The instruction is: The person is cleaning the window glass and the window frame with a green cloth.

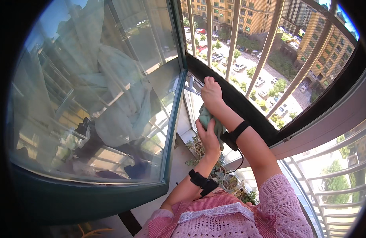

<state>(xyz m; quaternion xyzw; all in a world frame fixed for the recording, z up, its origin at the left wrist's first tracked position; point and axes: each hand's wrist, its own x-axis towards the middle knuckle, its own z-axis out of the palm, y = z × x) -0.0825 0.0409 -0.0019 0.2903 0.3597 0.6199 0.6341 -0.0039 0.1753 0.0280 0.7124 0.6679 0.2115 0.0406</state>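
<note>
A bunched pale-green cloth (205,115) hangs in folds before the dark lower window frame. My left hand (209,136) grips it from below, thumb and fingers around its near side. Above and beyond, my right hand (212,92) has its fingers curled, close against the window frame (236,98). The cloth's upper end disappears beneath the right wrist. What lies inside the right hand's fingers is hidden. Each wrist wears a black strap; a cable runs from the right one.
A green-framed glass sash (174,125) stands swung inward at left, full of reflections. Its metal stay (192,87) is near the right hand. Metal window bars (233,38) stand outside, high above a car park. Potted plants (230,181) sit below the arms.
</note>
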